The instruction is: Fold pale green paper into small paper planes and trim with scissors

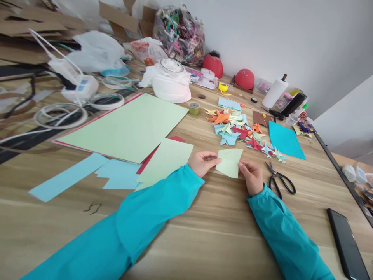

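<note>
Between my two hands is a small pale green sheet of paper (229,163), with a faint crease across it. My left hand (203,161) pinches its left edge between thumb and fingers. On the opposite edge, my right hand (251,175) grips the paper in the same way. Just beyond lies a pile of folded paper cranes (233,126) in orange, red, blue, yellow and green. Black-handled scissors (279,181) rest right of my right hand. A larger pale green piece (169,159) lies left of my left hand, partly under my sleeve.
Large green sheets (125,124) and blue paper strips (70,177) cover the left. A thread spool (194,109), a turquoise sheet (286,140) and a phone (348,243) lie about. Farther back are a white bag-wrapped container (170,83), a power strip (80,89) and a paper roll (275,92).
</note>
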A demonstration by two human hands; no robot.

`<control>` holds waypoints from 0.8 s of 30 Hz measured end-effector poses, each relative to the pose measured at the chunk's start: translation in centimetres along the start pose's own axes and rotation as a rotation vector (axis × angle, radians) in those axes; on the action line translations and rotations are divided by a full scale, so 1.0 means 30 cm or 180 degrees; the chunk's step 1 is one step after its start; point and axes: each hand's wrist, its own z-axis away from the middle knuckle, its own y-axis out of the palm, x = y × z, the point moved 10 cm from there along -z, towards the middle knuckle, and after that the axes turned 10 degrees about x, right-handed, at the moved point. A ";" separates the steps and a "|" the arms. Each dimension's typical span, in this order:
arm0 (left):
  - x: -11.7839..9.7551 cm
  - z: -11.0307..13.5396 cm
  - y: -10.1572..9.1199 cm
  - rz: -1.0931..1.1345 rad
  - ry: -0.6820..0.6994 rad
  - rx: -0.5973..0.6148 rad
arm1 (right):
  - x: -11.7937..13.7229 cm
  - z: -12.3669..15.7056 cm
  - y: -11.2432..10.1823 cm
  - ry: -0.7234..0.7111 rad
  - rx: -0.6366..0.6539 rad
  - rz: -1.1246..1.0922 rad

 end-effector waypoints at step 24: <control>0.023 0.003 0.056 -0.0067 -0.0240 0.0476 | -0.048 -0.002 0.020 0.0371 0.0230 -0.0219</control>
